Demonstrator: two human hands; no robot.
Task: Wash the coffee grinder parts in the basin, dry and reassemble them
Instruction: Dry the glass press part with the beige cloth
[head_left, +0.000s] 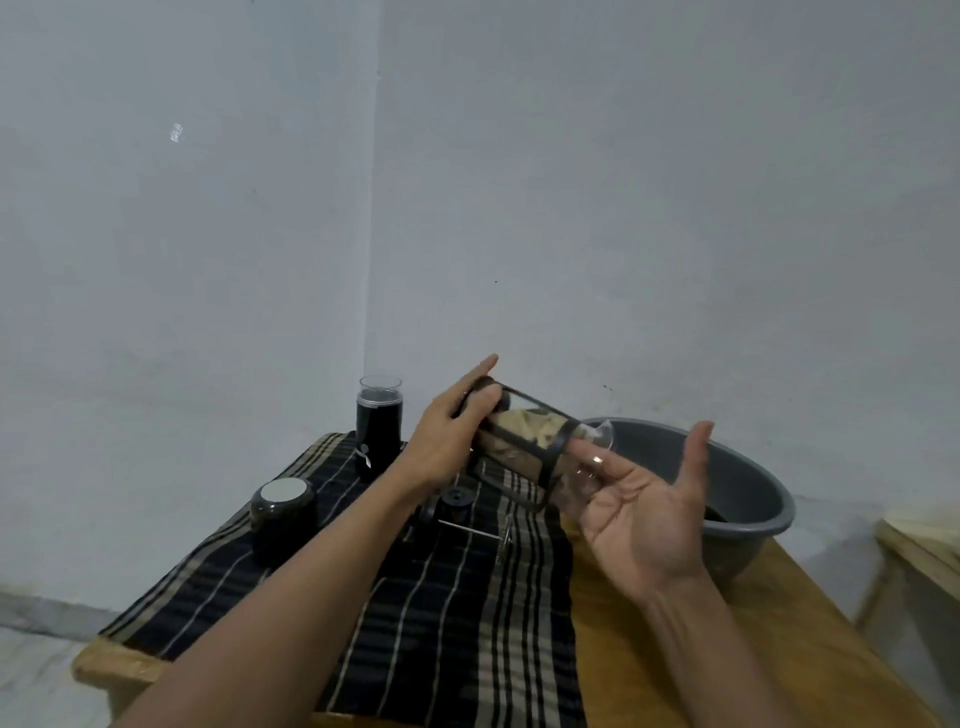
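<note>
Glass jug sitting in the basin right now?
No, the left hand holds the glass jug tilted in the air beside the grey basin.

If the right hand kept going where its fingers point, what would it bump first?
Probably the glass jar: the right hand is open, fingers aimed at its mouth, perhaps already touching it.

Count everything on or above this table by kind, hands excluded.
Glass carafe: 1
Cloths: 2, striped cloth and beige cloth
Grey basin: 1
Electric grinder: 1
Black jar: 1
Plunger rod: 1
Black cap: 1
Total: 8
</note>
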